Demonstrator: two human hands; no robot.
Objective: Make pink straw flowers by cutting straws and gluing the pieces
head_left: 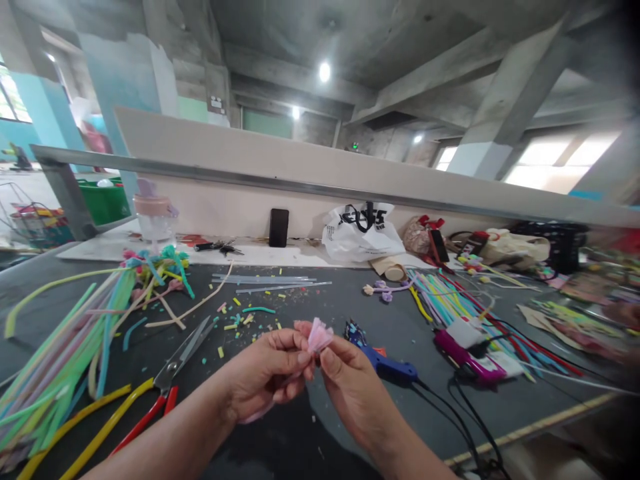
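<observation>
Near the middle of the view, a small pink flower-like piece (319,335) stands up between my two hands. My left hand (273,370) pinches it from the left, with the fingers curled, and a pink strip shows below that hand. From the right, my right hand (350,380) closes its thumb and fingers on the base of the same piece. A blue glue gun (387,363) lies just beyond my right hand. Scissors (173,367) with red handles lie open to the left of my left hand.
Coloured strips (55,373) cover the left side, and more strips (450,307) lie at the right near a magenta tool (470,357) and cables. Small cuttings dot the dark table (300,303). A phone (279,227), cup (154,217) and white bag (363,233) stand along the back.
</observation>
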